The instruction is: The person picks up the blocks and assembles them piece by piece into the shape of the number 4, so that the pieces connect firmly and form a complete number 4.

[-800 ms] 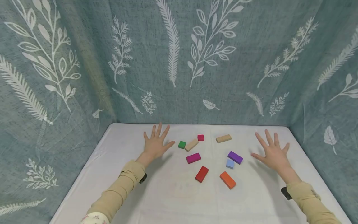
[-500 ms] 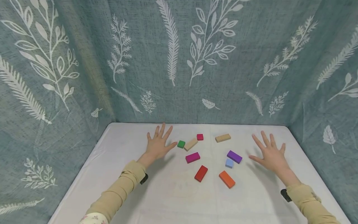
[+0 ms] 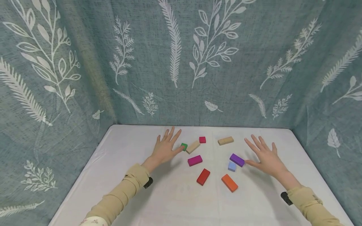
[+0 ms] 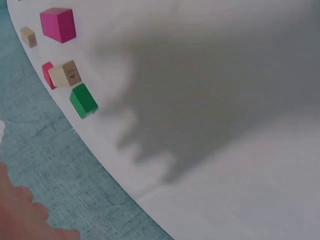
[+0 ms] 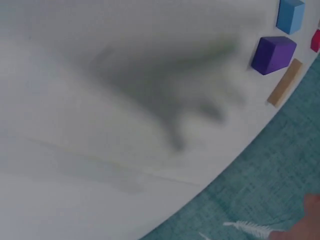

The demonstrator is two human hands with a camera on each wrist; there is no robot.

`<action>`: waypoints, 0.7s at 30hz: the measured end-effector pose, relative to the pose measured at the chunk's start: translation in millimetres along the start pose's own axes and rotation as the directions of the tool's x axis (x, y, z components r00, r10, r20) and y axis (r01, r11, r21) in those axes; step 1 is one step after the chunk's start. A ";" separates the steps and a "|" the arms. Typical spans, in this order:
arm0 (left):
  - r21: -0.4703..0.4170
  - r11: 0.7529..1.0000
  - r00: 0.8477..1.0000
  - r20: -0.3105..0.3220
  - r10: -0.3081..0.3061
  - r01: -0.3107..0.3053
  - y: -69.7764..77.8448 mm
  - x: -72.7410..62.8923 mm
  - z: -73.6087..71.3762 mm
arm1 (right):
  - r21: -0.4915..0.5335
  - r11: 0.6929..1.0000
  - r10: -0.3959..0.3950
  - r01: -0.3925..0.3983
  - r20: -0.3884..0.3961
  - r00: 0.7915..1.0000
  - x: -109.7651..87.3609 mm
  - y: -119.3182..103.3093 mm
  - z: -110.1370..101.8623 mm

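Observation:
My left hand hovers over the white table with fingers spread, holding nothing. In the head view its thumb overlaps the small green block, but the left wrist view shows that green block apart from the hand. Beside it lie a plain wooden block, a small pinkish-red block and a magenta block. My right hand, also spread and holding nothing, is in the air right of the purple block. A light blue block sits against the purple one.
Nearer the front lie a red block and an orange block. Another plain wooden block is toward the back. A patterned teal curtain surrounds the white-covered table at the back and sides.
Both hands have moved inward toward the blocks, the left one to the right and the right one to the left. The blocks lie as before.

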State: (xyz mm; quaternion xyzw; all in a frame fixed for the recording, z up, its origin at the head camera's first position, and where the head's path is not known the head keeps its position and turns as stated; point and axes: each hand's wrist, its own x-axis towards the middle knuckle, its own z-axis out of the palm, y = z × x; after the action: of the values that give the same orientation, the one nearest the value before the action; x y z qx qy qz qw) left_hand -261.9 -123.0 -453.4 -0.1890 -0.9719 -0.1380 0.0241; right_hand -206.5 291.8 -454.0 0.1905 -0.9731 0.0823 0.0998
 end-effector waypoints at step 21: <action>-0.112 0.988 0.992 0.045 0.114 -0.108 34.3 -7.4 -1.1 | 0.298 0.942 -0.187 0.156 0.079 0.979 7.2 -31.0 -4.3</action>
State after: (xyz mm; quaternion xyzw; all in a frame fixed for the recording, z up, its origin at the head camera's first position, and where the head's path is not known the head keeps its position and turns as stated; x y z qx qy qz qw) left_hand -242.2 -95.5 -444.1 -0.2473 -0.9512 -0.1845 -0.0037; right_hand -200.3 261.8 -444.4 0.2912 -0.9341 0.2051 0.0254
